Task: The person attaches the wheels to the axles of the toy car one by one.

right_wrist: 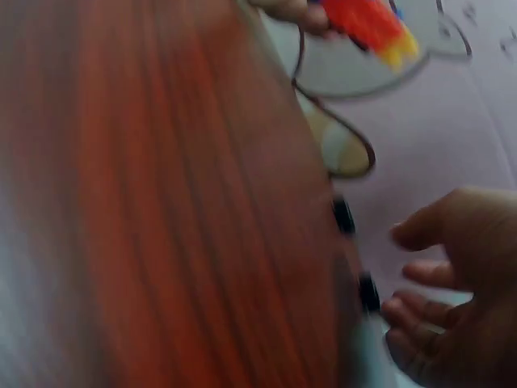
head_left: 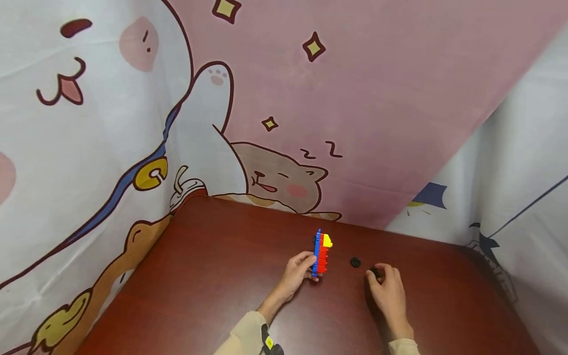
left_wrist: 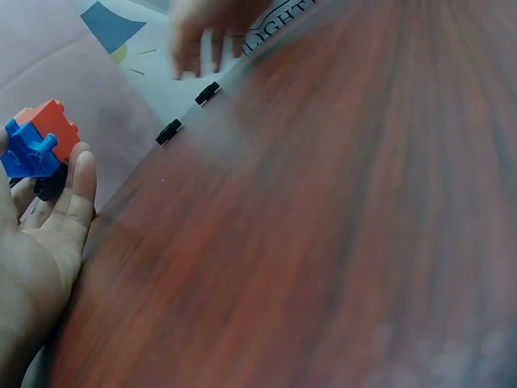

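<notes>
My left hand (head_left: 294, 276) grips a toy block vehicle (head_left: 322, 256) with a blue base, red bricks and a yellow brick at its far end. A black wheel (left_wrist: 52, 184) shows under its blue base in the left wrist view. Two loose black wheels lie on the table to the right: one wheel (head_left: 355, 262) stands apart, and the other wheel (right_wrist: 369, 293) is close by the right fingertips. My right hand (head_left: 389, 293) hovers at that second wheel with its fingers loosely bent and spread, not closed round it. The right wrist view is blurred.
The dark red-brown wooden table (head_left: 213, 256) carries these things. Behind it hangs a pink and white cartoon cloth (head_left: 377, 123), which also covers the left and right sides and meets the table's edges.
</notes>
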`<control>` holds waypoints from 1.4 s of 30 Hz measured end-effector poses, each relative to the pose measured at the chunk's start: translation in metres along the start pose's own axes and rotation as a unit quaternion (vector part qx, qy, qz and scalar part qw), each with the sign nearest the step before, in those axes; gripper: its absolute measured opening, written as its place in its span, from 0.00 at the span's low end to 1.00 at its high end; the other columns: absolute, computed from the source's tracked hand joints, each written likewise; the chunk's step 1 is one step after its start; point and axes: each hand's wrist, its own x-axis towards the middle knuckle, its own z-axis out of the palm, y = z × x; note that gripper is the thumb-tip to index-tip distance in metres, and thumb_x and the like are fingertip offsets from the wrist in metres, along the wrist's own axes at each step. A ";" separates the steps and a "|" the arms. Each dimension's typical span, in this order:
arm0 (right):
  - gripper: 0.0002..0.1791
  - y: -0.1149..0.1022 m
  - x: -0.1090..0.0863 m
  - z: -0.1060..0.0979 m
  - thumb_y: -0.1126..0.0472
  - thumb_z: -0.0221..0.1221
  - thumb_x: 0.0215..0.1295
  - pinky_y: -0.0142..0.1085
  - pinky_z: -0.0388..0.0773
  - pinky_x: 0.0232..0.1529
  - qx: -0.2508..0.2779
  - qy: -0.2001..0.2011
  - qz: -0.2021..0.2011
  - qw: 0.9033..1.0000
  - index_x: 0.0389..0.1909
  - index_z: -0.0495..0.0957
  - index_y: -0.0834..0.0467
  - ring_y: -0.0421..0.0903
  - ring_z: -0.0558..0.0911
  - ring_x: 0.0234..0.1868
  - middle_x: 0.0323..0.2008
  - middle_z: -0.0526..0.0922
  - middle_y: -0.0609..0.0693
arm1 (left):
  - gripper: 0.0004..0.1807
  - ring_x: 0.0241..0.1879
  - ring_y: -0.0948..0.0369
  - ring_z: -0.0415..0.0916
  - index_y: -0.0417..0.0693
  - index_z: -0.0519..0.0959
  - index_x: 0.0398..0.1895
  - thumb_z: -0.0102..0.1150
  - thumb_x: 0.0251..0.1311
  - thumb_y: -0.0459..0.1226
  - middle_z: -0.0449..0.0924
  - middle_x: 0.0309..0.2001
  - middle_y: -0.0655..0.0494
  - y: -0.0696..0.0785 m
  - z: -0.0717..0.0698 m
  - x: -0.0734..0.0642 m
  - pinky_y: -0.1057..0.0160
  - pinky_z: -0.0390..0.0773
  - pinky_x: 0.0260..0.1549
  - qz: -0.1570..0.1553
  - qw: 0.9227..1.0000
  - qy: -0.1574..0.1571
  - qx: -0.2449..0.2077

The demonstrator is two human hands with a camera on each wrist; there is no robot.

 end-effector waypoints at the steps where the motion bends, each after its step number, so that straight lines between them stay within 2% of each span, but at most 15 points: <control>1: 0.23 0.008 0.002 -0.005 0.55 0.60 0.69 0.47 0.75 0.41 -0.024 -0.017 0.008 1.000 0.59 0.72 0.64 0.56 0.79 0.45 0.52 0.72 0.64 | 0.22 0.29 0.65 0.81 0.23 0.71 0.55 0.50 0.74 0.38 0.82 0.33 0.62 -0.001 0.001 0.000 0.67 0.83 0.30 0.001 1.000 0.003 0.000; 3: 0.29 0.017 0.007 -0.009 0.52 0.58 0.71 0.54 0.75 0.43 -0.042 -0.062 0.011 0.997 0.65 0.67 0.64 0.61 0.78 0.49 0.57 0.67 0.68 | 0.21 0.28 0.64 0.81 0.23 0.71 0.55 0.50 0.74 0.38 0.83 0.33 0.61 -0.001 0.001 0.001 0.67 0.83 0.29 0.004 1.000 0.011 0.000; 5: 0.32 0.020 0.013 -0.008 0.51 0.58 0.71 0.58 0.74 0.47 -0.048 -0.089 0.004 0.995 0.68 0.64 0.64 0.65 0.75 0.53 0.60 0.64 0.70 | 0.21 0.28 0.64 0.81 0.24 0.72 0.55 0.50 0.74 0.38 0.83 0.33 0.60 -0.001 0.000 0.001 0.67 0.83 0.30 0.007 1.000 0.015 0.002; 8: 0.28 0.017 0.019 -0.002 0.54 0.57 0.72 0.61 0.72 0.51 -0.051 -0.087 -0.005 0.995 0.66 0.67 0.64 0.67 0.72 0.56 0.60 0.65 0.69 | 0.22 0.28 0.63 0.81 0.24 0.72 0.55 0.51 0.74 0.40 0.83 0.34 0.59 0.001 0.000 0.003 0.66 0.83 0.30 0.005 1.000 0.015 0.003; 11: 0.23 0.015 0.016 0.002 0.58 0.57 0.71 0.53 0.76 0.44 -0.044 -0.071 -0.008 0.996 0.62 0.72 0.65 0.62 0.76 0.49 0.58 0.69 0.67 | 0.22 0.29 0.62 0.81 0.24 0.72 0.55 0.50 0.74 0.40 0.83 0.34 0.59 0.001 0.002 0.003 0.65 0.84 0.31 -0.002 1.000 0.012 0.002; 14: 0.19 0.006 0.006 0.003 0.60 0.59 0.69 0.38 0.73 0.35 -0.020 -0.040 -0.010 0.999 0.58 0.77 0.64 0.49 0.78 0.37 0.49 0.75 0.63 | 0.23 0.29 0.63 0.81 0.23 0.71 0.55 0.50 0.74 0.39 0.82 0.33 0.61 0.000 0.003 0.002 0.65 0.84 0.30 -0.002 1.000 0.007 0.002; 16: 0.17 -0.007 -0.001 0.005 0.63 0.63 0.66 0.30 0.70 0.32 0.023 -0.008 -0.021 0.999 0.55 0.79 0.63 0.40 0.76 0.33 0.43 0.78 0.59 | 0.23 0.29 0.64 0.81 0.22 0.70 0.55 0.50 0.74 0.39 0.82 0.32 0.61 0.001 0.003 0.004 0.65 0.84 0.30 0.004 1.000 0.005 0.002; 19: 0.16 -0.034 -0.012 0.014 0.68 0.67 0.61 0.23 0.71 0.30 0.111 0.025 -0.081 0.990 0.50 0.81 0.62 0.35 0.74 0.32 0.39 0.79 0.55 | 0.22 0.29 0.65 0.81 0.22 0.70 0.55 0.49 0.74 0.39 0.82 0.32 0.61 0.001 0.002 0.005 0.66 0.84 0.30 0.011 1.000 0.011 0.003; 21: 0.17 -0.051 -0.018 0.022 0.70 0.68 0.58 0.21 0.73 0.30 0.156 0.030 -0.148 0.976 0.49 0.81 0.63 0.35 0.74 0.32 0.39 0.80 0.54 | 0.21 0.29 0.65 0.80 0.22 0.71 0.54 0.50 0.74 0.38 0.82 0.32 0.61 0.001 0.001 0.005 0.66 0.83 0.30 0.014 1.000 0.018 0.004; 23: 0.18 -0.064 -0.023 0.032 0.71 0.69 0.57 0.22 0.74 0.31 0.177 0.032 -0.207 0.962 0.49 0.81 0.63 0.37 0.75 0.32 0.40 0.80 0.53 | 0.21 0.29 0.66 0.80 0.22 0.71 0.54 0.50 0.74 0.38 0.82 0.33 0.61 0.001 0.002 0.003 0.66 0.83 0.30 0.013 1.000 0.022 0.007; 26: 0.19 -0.075 -0.028 0.044 0.72 0.70 0.55 0.23 0.74 0.31 0.181 0.045 -0.264 0.946 0.49 0.80 0.64 0.41 0.76 0.31 0.41 0.79 0.52 | 0.22 0.30 0.68 0.79 0.23 0.72 0.54 0.51 0.73 0.38 0.82 0.34 0.63 0.000 0.002 0.002 0.67 0.83 0.32 0.004 1.000 0.026 0.016; 31: 0.20 -0.080 -0.031 0.053 0.73 0.70 0.54 0.23 0.72 0.30 0.186 0.041 -0.293 0.937 0.49 0.80 0.64 0.43 0.76 0.32 0.44 0.79 0.53 | 0.21 0.30 0.70 0.79 0.24 0.73 0.54 0.53 0.73 0.39 0.81 0.35 0.65 -0.002 0.003 0.001 0.69 0.82 0.31 -0.006 0.999 0.035 0.027; 37: 0.20 -0.081 -0.030 0.057 0.72 0.70 0.55 0.24 0.73 0.33 0.167 0.029 -0.304 0.938 0.49 0.81 0.64 0.43 0.76 0.36 0.45 0.79 0.54 | 0.20 0.30 0.69 0.81 0.26 0.74 0.54 0.51 0.74 0.38 0.83 0.35 0.62 -0.002 0.002 0.001 0.69 0.82 0.30 -0.003 0.999 0.027 0.032; 42: 0.20 -0.081 -0.028 0.060 0.72 0.72 0.52 0.24 0.72 0.38 0.147 0.035 -0.304 0.941 0.48 0.81 0.64 0.43 0.75 0.37 0.44 0.78 0.54 | 0.22 0.33 0.69 0.82 0.23 0.71 0.56 0.48 0.75 0.39 0.83 0.36 0.62 0.002 0.000 0.002 0.69 0.82 0.32 -0.012 1.000 -0.004 0.012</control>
